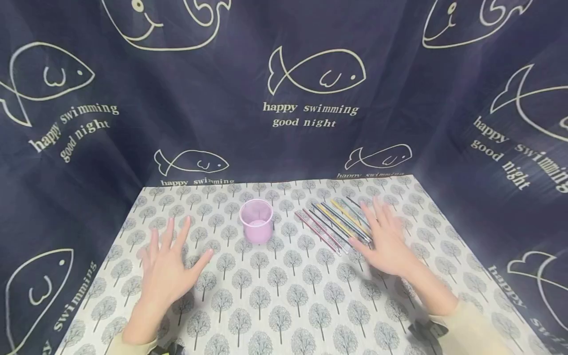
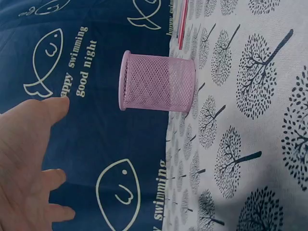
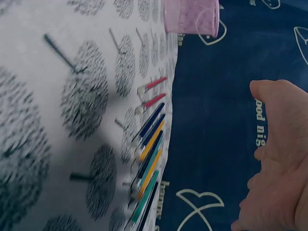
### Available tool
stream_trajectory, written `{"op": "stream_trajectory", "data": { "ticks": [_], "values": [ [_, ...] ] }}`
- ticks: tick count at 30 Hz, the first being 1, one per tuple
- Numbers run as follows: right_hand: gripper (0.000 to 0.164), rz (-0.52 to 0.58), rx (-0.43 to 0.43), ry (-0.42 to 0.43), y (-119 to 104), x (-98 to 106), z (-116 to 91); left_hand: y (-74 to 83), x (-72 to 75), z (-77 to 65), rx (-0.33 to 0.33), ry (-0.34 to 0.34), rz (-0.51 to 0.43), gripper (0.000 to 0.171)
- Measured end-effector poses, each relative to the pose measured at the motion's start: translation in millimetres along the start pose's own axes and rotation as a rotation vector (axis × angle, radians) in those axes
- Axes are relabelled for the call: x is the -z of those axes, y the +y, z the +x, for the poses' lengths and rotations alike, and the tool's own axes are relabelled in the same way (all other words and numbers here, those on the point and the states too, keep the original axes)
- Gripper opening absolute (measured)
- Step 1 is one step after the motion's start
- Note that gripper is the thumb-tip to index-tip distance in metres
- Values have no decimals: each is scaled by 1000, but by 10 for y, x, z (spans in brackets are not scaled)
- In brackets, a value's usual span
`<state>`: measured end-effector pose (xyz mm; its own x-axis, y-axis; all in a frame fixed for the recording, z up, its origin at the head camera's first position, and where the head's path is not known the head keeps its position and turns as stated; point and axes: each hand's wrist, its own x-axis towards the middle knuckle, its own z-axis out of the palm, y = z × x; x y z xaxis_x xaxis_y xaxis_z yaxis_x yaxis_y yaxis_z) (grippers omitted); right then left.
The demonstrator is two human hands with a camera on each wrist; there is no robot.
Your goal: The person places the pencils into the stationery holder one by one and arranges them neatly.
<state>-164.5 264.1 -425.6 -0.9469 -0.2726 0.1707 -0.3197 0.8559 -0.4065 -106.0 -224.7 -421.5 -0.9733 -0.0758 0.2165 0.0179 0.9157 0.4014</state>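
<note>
A pink mesh pen cup (image 1: 258,232) stands upright on the cloth near the middle of the head view; the left wrist view shows its mesh wall (image 2: 149,82). To its right lie several thin pens (image 1: 317,233), side by side and slanted, coloured pink, dark blue, yellow and green in the right wrist view (image 3: 153,139). My left hand (image 1: 166,271) hovers left of the cup, apart from it, fingers spread and holding nothing. Above the right end of the pens, my right hand (image 1: 388,244) has its fingers extended and covers part of them; it grips nothing.
A white cloth (image 1: 279,296) printed with grey trees covers the table. Dark blue curtains (image 1: 248,133) with fish drawings and lettering hang behind the table and along both sides.
</note>
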Motion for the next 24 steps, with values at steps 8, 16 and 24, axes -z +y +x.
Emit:
{"op": "stream_trajectory", "data": {
  "ticks": [8,16,24],
  "values": [
    [82,51,116,5,-149,-182,248,20,-257,253,-1,-21,-289,109],
    [47,39,166,5,-364,-457,479,198,-623,525,-35,-2,-605,105],
    [22,-47,101,-57,-423,-756,672,451,-897,692,-29,5,-728,96]
  ]
}}
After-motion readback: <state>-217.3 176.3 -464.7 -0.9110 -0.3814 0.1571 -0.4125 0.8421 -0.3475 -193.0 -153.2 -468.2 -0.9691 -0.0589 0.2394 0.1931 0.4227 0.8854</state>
